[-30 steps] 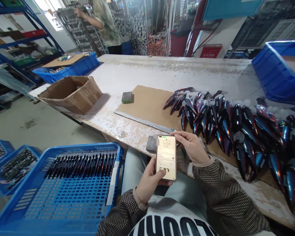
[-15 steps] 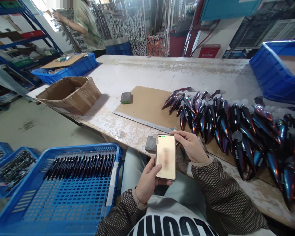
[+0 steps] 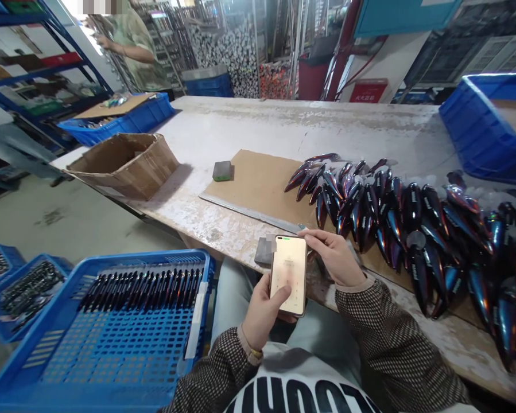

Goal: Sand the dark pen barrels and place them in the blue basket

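My left hand (image 3: 262, 312) is wrapped round a smartphone (image 3: 288, 269), its thumb lying on the lit screen, which shows a pale keypad-like page. My right hand (image 3: 333, 255) is closed in a pinch at the phone's top right corner. Whether it grips the phone's edge or some small thing there is hidden. A grey block (image 3: 263, 250) sits on the table edge just behind the phone. Right of my right hand lie many glossy dark fish-shaped lures (image 3: 387, 212), partly on a cardboard sheet (image 3: 258, 178).
Another grey-green block (image 3: 222, 171) rests on the cardboard's left corner. An open carton (image 3: 124, 166) stands on the table's left. A blue crate (image 3: 124, 355) with a row of lures is at lower left; another blue bin (image 3: 481, 126) is at right. A person (image 3: 141, 51) stands beyond the table.
My left thumb has moved up and inward over the screen, which now shows a keypad-like page instead of a blurred one. My right hand stays in place. The person behind has shifted left.
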A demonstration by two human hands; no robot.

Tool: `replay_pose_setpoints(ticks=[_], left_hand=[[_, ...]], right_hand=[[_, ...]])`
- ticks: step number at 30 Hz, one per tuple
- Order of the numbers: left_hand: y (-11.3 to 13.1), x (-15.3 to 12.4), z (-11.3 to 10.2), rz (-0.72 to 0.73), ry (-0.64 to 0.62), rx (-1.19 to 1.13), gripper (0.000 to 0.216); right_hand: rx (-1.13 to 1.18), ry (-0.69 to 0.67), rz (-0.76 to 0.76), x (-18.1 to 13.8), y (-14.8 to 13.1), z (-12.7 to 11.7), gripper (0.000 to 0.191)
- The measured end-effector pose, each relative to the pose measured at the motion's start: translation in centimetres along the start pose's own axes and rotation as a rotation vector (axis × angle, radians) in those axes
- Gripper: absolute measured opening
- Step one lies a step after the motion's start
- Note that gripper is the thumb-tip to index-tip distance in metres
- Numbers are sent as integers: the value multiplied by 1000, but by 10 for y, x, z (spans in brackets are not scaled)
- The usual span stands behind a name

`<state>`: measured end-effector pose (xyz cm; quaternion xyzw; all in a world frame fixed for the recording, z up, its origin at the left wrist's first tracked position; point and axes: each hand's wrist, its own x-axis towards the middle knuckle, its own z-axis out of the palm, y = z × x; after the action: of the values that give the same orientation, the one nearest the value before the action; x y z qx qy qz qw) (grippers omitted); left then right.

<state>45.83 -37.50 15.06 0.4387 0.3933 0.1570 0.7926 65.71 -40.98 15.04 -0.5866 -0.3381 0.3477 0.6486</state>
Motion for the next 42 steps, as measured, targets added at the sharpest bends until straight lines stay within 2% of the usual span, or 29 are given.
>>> replay_pose_setpoints(ticks=[10,17,22,26,42], left_hand=[[-5,-6,-5,-31,-14,-135,58],[-2,1,-4,-49,63,-89,66],[-2,-1,-4,-28,-25,-73,59],[-4,-3,-5,2,-102,-20,67],[-3,-5,-5,2,-101,-13,73]], right_hand=[[-22,6,20,0,0,0,39],[-16,-24,12,-2,0,0,38],[-50,10,-25,-1,-2,0,35],[-77,17,-29,0,-2,1,36],[-68,16,-19,-1,-1,0,36]])
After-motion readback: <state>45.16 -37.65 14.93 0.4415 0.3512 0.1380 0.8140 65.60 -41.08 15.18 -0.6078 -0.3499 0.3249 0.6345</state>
